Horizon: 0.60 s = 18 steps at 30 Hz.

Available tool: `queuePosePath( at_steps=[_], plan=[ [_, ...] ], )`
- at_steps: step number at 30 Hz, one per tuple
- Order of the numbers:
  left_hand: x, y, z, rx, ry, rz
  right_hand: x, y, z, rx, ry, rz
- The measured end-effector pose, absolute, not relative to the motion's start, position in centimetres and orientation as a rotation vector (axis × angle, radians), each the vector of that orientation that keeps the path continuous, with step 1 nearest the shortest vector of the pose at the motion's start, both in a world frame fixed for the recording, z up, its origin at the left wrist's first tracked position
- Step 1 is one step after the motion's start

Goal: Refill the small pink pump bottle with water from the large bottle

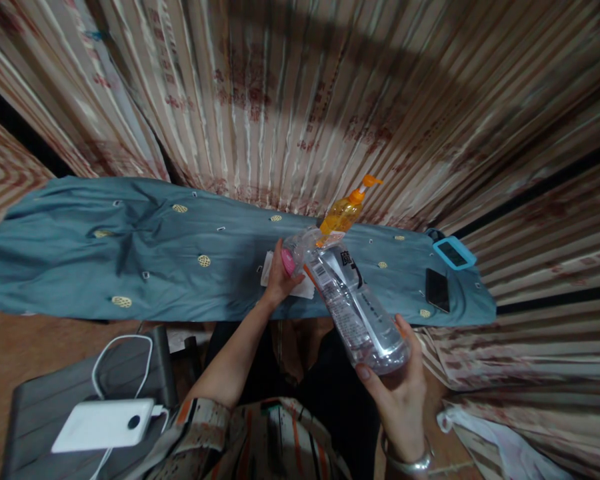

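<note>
Right hand [400, 393] fingers grip the clear bottle [355, 307], left hand [280, 277] fingers its pink cap [287, 261]; orange pump bottle [347, 210] just behind.

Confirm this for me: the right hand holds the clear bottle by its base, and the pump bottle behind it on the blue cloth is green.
Not quite. In the head view the right hand holds the clear bottle by its base, but the pump bottle on the blue cloth is orange, not green.

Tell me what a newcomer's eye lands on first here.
First, the large clear plastic bottle at centre, tilted, its base cupped in the right hand while the left hand grips its pink cap. Just behind stands an orange pump bottle on the teal cloth. A white power bank lies at lower left.
</note>
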<state>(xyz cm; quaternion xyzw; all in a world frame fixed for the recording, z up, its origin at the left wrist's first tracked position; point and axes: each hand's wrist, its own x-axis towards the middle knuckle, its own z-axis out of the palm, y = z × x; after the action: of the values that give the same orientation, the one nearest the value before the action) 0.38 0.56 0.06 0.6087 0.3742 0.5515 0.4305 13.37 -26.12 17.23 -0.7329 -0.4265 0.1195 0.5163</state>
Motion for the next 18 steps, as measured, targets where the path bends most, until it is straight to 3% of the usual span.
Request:
queuePosePath(
  at_steps=[18],
  plan=[
    [0.44, 0.49, 0.00, 1.522, 0.945, 1.377, 13.27, -26.27, 17.12, -1.758, -1.020, 0.294]
  ],
)
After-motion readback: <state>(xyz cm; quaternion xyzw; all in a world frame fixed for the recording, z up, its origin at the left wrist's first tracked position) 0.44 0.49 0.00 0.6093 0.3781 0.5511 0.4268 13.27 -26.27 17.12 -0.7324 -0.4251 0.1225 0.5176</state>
